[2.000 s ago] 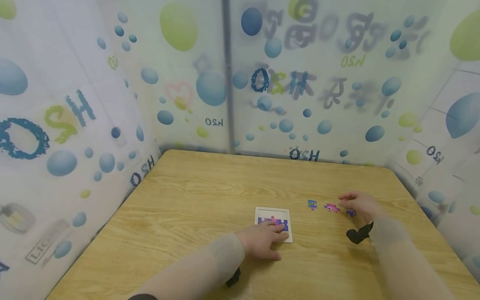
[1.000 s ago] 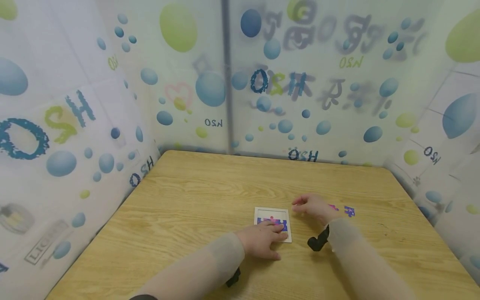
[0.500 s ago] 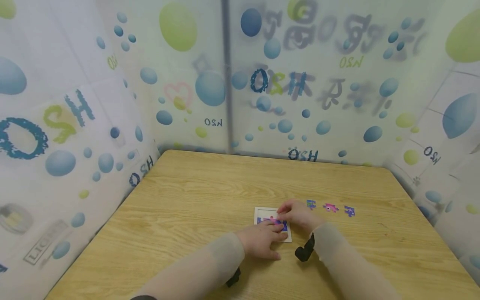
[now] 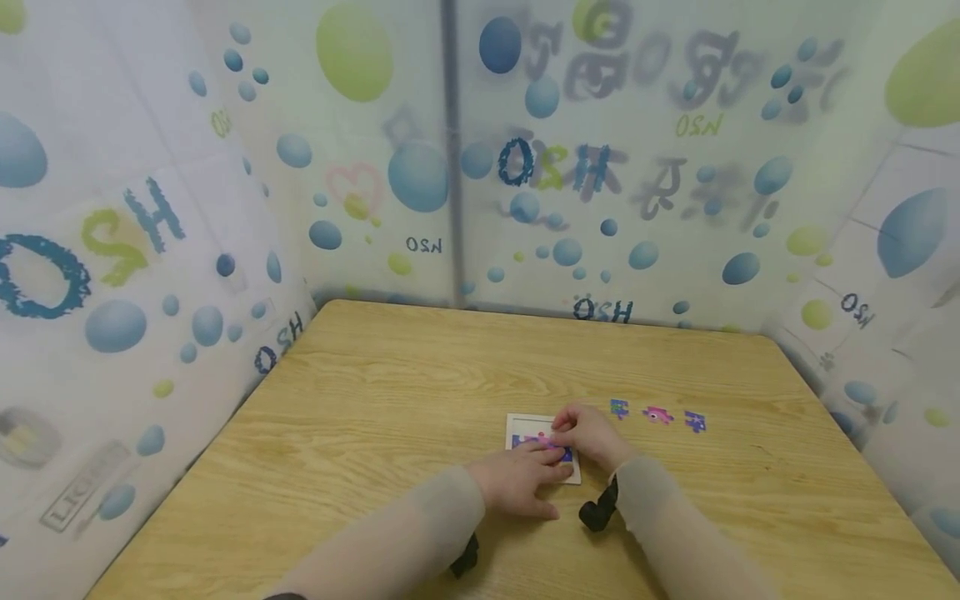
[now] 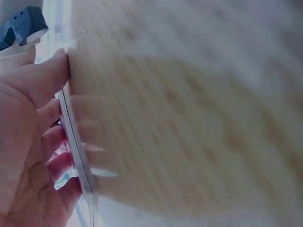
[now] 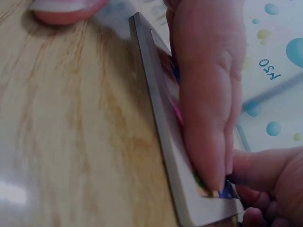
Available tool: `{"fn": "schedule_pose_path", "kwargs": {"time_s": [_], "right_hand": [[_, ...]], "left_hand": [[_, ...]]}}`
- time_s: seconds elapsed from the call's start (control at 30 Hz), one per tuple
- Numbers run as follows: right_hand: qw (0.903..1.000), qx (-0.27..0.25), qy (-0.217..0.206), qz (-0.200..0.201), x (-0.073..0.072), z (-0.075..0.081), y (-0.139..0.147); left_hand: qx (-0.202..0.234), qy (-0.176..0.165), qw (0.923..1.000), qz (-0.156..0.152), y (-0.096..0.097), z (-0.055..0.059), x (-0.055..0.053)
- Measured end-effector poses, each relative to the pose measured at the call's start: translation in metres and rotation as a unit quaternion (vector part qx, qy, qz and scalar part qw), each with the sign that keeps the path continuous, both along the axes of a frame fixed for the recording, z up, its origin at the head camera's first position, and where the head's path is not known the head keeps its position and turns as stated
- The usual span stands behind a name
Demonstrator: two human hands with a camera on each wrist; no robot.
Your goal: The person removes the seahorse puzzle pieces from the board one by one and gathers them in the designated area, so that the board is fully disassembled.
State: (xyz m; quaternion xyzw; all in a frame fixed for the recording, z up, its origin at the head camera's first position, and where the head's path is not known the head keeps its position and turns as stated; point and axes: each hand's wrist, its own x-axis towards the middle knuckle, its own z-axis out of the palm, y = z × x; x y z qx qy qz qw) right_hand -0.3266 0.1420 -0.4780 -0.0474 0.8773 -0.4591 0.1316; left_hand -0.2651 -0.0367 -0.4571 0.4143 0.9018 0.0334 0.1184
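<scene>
My left hand (image 4: 517, 479) lies flat over a small white puzzle tray (image 4: 517, 422), fingers spread on the pieces and thumb on the tabletop. Pink and blue jigsaw pieces (image 4: 536, 442) show in the tray beyond those fingers; its far strip is bare white. At the tray's right side my right hand (image 4: 597, 437) pinches a puzzle piece, mostly hidden by the fingertips. The right wrist view has the right fingers (image 6: 265, 170) meeting a left fingertip near the tray corner, a sliver of blue beside them. In the left wrist view, left fingers (image 5: 54, 137) reach along the tray edge.
Loose on the table right of the tray are a blue-green piece (image 4: 618, 408), a pink piece with an eye (image 4: 657, 415) and a blue-purple piece (image 4: 695, 422). The wooden table (image 4: 375, 375) is walled in by bubble-printed curtains (image 4: 360, 125).
My right hand has moved left from beside the loose pieces to the tray's right side, where it has stayed for the last half second. The left hand keeps its place on the tray.
</scene>
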Motion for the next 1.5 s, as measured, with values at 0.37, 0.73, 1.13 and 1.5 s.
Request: {"fn": "schedule_pose_path", "kwargs": {"time_s": [0.37,0.73,1.13,1.5], "right_hand": [[0.9999,0.008,-0.003,0.007,-0.002,0.000,-0.005],[0.9998,0.006,-0.016,0.008,-0.003,0.003,-0.004],[0.9995,0.005,-0.032,0.002,-0.003,0.004,-0.003],[0.9989,0.012,-0.044,0.008,-0.003,0.009,0.001]], "left_hand": [[-0.016,-0.010,0.9998,0.000,-0.008,0.004,0.007],[-0.015,-0.008,0.9997,-0.016,-0.028,0.009,0.019],[-0.008,-0.004,0.9998,-0.017,-0.039,0.009,0.026],[-0.006,-0.023,0.9997,0.005,-0.032,0.010,0.027]]}}
